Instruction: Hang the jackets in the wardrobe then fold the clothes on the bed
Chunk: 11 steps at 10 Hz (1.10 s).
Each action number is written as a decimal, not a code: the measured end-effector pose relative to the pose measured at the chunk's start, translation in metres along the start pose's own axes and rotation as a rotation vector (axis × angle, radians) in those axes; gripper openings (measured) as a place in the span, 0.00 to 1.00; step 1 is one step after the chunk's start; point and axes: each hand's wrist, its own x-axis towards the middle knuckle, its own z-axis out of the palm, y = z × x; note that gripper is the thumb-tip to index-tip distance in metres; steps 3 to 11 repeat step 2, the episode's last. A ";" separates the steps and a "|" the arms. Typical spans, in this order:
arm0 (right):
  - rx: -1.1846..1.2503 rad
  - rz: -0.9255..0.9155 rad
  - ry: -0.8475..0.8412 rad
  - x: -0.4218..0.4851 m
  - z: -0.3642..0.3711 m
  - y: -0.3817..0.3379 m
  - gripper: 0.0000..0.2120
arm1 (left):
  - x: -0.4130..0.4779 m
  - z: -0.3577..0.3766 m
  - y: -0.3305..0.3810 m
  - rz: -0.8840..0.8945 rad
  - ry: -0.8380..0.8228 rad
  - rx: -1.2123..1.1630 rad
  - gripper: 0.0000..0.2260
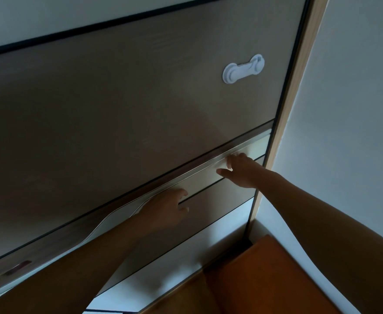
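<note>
Pale grey wall (356,109) is running along the right of the view, and beside it a tall wardrobe (118,98) with brown wood-grain sliding doors and a light wooden side frame is filling most of the picture. Both hands are working on the closed door. The left hand (168,205) is lying with loosely spread fingers against the panel, just below the long brushed-metal handle strip (186,175). The right hand (240,168) is reaching up to that strip nearer the frame, thumb apart from the fingers; whether its fingertips are hooking into the lip I cannot tell. Neither hand is carrying anything.

No jackets are showing, so the opening of the wardrobe looks like the step in hand. Doing it well probably means catching the strip's lip with the fingertips and drawing the door sideways along its track, level, with the other palm steadying the panel. A white plastic child-safety latch (242,69) is sitting on the door near the frame; it may be worth checking that it is not catching. Orange fabric (265,279) is lying below, close to the wardrobe's foot.
</note>
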 end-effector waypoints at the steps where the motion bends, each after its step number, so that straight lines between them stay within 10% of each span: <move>1: 0.031 -0.002 0.027 -0.010 0.001 -0.003 0.29 | 0.001 -0.001 -0.005 0.008 -0.028 0.036 0.24; 11: 0.044 0.011 0.016 -0.024 0.000 -0.005 0.27 | 0.000 -0.003 -0.013 0.016 -0.024 0.064 0.23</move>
